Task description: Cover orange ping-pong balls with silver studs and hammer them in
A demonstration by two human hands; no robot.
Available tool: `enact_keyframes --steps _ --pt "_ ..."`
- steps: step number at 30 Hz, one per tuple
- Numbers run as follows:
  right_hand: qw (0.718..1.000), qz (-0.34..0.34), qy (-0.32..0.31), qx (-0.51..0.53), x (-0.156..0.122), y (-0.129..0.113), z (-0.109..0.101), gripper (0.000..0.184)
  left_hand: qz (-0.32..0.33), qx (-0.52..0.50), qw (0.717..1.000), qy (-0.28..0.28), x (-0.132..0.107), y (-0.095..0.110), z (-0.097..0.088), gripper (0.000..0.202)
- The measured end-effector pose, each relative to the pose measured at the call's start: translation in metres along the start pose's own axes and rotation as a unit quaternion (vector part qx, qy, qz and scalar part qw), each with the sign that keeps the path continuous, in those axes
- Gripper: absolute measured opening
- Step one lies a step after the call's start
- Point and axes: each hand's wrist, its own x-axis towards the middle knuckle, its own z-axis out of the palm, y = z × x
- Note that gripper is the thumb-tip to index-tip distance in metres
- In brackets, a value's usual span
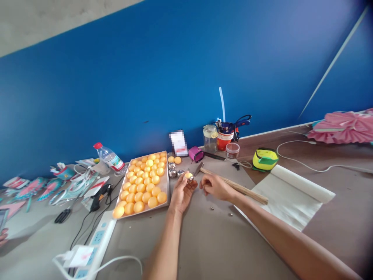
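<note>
My left hand (180, 196) is closed around an orange ball partly wrapped in foil (189, 177), holding it just above the grey table. To its right, my right hand (216, 187) hovers with curled fingers, apart from the ball; whatever it may pinch is too small to make out. Several foil-wrapped balls (172, 173) lie just beyond my left hand, with two bare orange balls (174, 160) behind them. On the left, a shallow white box (168, 190) holds many orange balls (140, 188). Small foil bits (212, 209) lie on the table near my right forearm.
A wooden-handled hammer (247, 190) lies beyond my right wrist, beside a white paper roll (303, 184). A power strip (100, 237) with cables is left. A bottle (112, 158), jar (210, 139) and red cup (224, 140) stand near the blue wall. Another person's hand (3, 236) shows far left.
</note>
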Motion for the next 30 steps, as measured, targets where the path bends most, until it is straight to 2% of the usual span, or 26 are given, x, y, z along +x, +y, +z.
enact_keyframes --steps 2,4,7,9,17,22,25,28,30 --pt "0.995 0.035 0.025 0.095 0.002 -0.002 -0.004 0.002 -0.006 0.001 1.0 -0.003 0.0 0.0 0.001 0.034" --pt "0.981 0.047 0.037 0.187 0.003 -0.006 -0.007 0.009 -0.011 0.004 1.0 -0.007 -0.001 0.0 0.001 0.035" --pt "0.95 0.052 0.01 0.309 0.002 -0.011 -0.01 0.018 -0.015 0.008 1.0 -0.02 -0.002 0.0 0.002 0.035" --pt "0.935 0.059 -0.012 0.35 0.002 -0.012 -0.01 0.022 -0.019 0.012 0.999 -0.03 -0.002 0.0 0.001 0.035" --pt "0.94 0.07 0.02 0.334 0.006 0.0 -0.007 0.027 -0.033 0.021 0.998 -0.047 -0.003 -0.002 0.001 0.037" --pt "0.917 0.071 0.051 0.389 0.006 -0.003 -0.009 0.024 -0.03 0.02 0.998 -0.054 -0.003 -0.002 0.0 0.036" --pt "0.909 0.067 0.026 0.411 0.005 -0.006 -0.011 0.023 -0.034 0.022 0.997 -0.062 -0.003 -0.001 0.001 0.035" --pt "0.914 0.067 -0.013 0.401 0.003 -0.006 -0.012 0.026 -0.037 0.025 0.997 -0.066 -0.004 -0.001 0.002 0.035" --pt "0.919 0.058 -0.012 0.39 0.003 -0.006 -0.011 0.027 -0.036 0.029 0.996 -0.07 -0.004 0.0 0.003 0.033"
